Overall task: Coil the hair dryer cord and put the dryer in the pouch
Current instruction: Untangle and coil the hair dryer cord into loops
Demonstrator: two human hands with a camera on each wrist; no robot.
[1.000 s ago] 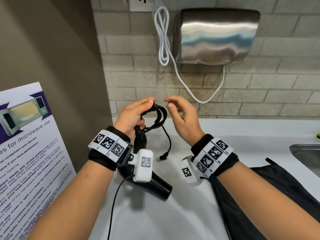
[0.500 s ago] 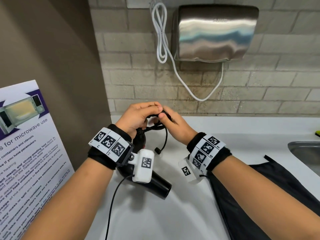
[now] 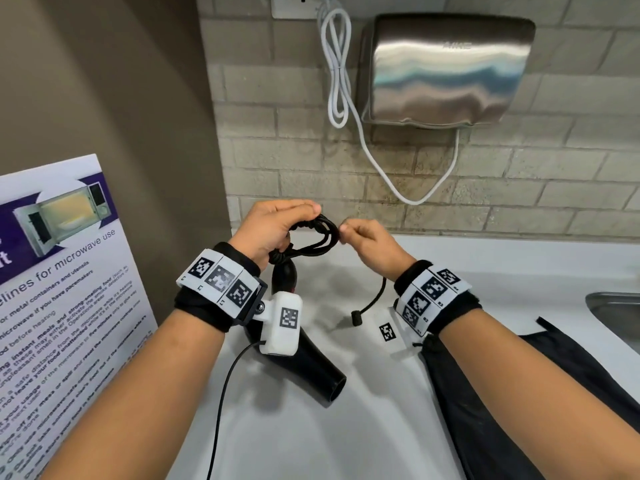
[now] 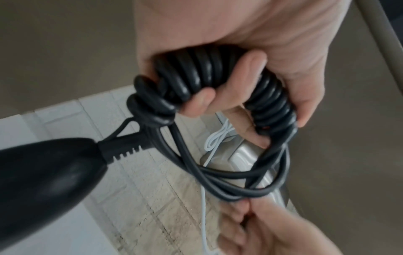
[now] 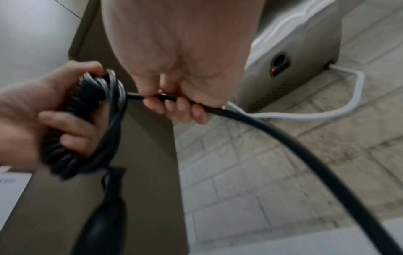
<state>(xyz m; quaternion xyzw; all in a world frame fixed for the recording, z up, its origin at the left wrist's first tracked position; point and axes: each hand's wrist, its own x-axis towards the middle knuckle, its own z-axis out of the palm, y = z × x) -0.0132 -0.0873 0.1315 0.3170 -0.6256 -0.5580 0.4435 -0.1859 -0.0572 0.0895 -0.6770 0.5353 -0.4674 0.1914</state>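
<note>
My left hand [image 3: 277, 226] grips the coiled black cord [image 3: 313, 233] just above the white counter; the wrapped loops [image 4: 209, 75] sit inside its curled fingers. The black hair dryer [image 3: 311, 362] hangs from the cord below that hand, nozzle pointing toward me. My right hand [image 3: 363, 237] pinches the free end of the cord [image 5: 165, 98] right beside the coil. The loose tail droops under my right wrist and ends in a small black tip [image 3: 356, 318]. The black pouch [image 3: 519, 410] lies flat on the counter under my right forearm.
A steel hand dryer [image 3: 446, 67] with a white looped cable [image 3: 337, 74] hangs on the brick wall behind. A microwave notice board [image 3: 59, 289] stands at the left. A sink edge [image 3: 613, 306] shows at the right. The white counter [image 3: 311, 427] stretches between.
My right hand closed in on the coil, then drew slightly right with the free cord end pinched. The loose tail has shifted from below the coil to under my right wrist.
</note>
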